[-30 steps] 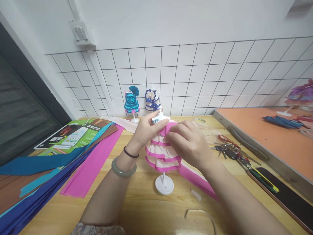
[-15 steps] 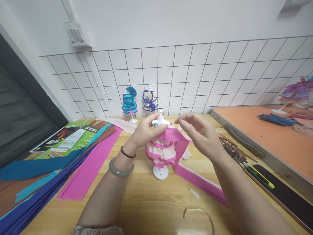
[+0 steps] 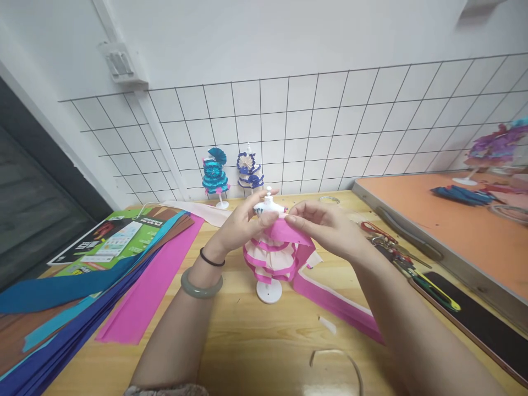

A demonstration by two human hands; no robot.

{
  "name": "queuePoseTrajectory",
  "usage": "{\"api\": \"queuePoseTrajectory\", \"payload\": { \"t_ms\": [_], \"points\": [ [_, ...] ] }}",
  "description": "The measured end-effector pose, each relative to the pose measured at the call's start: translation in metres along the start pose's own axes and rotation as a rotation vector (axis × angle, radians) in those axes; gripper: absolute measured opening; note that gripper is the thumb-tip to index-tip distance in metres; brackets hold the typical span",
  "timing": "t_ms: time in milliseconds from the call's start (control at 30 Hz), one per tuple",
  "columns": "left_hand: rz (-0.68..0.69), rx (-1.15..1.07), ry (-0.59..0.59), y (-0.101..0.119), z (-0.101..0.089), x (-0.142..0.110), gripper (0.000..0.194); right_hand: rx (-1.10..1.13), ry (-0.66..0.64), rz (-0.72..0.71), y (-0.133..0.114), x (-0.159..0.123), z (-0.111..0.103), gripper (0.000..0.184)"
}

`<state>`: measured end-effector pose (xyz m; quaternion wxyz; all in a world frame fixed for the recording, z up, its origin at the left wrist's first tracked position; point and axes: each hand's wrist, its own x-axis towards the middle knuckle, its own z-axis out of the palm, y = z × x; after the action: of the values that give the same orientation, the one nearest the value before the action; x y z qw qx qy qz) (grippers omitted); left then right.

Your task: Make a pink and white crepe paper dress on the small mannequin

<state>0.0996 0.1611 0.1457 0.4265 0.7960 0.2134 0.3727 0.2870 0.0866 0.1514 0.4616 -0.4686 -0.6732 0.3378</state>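
Note:
A small white dress form (image 3: 268, 204) stands upright on a round base in front of me, wearing a tiered pink and cream paper skirt (image 3: 270, 258). My left hand (image 3: 243, 223) is wrapped around the form's upper body, its thumb pressing the top edge of a pink paper strip (image 3: 291, 232) against the front. With thumb and fingers pinched, my right hand (image 3: 324, 225) grips that strip's upper edge at the form's right side. The strip hangs down past the skirt, and a pink and cream length (image 3: 338, 308) trails over the table toward my right forearm.
Teal, brown, blue and pink paper strips (image 3: 136, 286) lie at the left over a green printed sheet (image 3: 140, 242). Two dressed forms (image 3: 215, 179) stand by the wall. At the right are a phone (image 3: 466, 324), a yellow-green cutter (image 3: 437, 294) and an orange board (image 3: 445, 220).
My right hand has moved left and closed on the pink strip's top edge, where it was apart from it before. The left hand keeps its hold. The view has shifted slightly.

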Motion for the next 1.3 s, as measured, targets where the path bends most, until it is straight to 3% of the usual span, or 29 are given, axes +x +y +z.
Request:
{"api": "queuePoseTrajectory", "payload": {
  "t_ms": [133,433,600,667,800,933,1000,1100,1200,1300],
  "points": [
    [0.011,0.027,0.007,0.0,0.001,0.0,0.063,0.008,0.017,-0.022,0.0,0.0,0.001,0.031],
    [0.029,0.019,0.033,-0.004,0.0,0.0,0.057,-0.033,0.003,-0.068,0.001,-0.001,-0.001,0.031],
    [-0.008,-0.012,0.053,-0.003,-0.004,0.0,0.057,-0.175,0.257,-0.185,0.004,0.0,-0.005,0.028],
    [-0.017,-0.015,0.075,-0.002,-0.005,-0.001,0.057,-0.263,0.285,-0.262,0.001,-0.003,-0.005,0.022],
    [-0.012,0.026,0.125,0.0,-0.009,-0.001,0.054,-0.4,0.167,-0.363,-0.012,-0.012,-0.006,0.019],
    [-0.038,0.047,0.148,0.0,-0.013,-0.001,0.054,-0.39,-0.083,-0.22,-0.019,-0.019,-0.01,0.03],
    [-0.037,0.043,0.156,-0.001,-0.015,0.0,0.054,-0.35,-0.05,-0.194,-0.018,-0.019,-0.011,0.033],
    [-0.023,0.039,0.157,-0.002,-0.015,0.0,0.053,-0.337,0.096,-0.292,-0.014,-0.016,-0.01,0.033],
    [-0.02,0.054,0.154,-0.002,-0.016,0.0,0.052,-0.434,0.022,-0.378,-0.012,-0.014,-0.007,0.036],
    [-0.023,0.063,0.159,-0.002,-0.016,0.0,0.052,-0.463,-0.047,-0.317,-0.013,-0.013,-0.005,0.035]
  ]
}}
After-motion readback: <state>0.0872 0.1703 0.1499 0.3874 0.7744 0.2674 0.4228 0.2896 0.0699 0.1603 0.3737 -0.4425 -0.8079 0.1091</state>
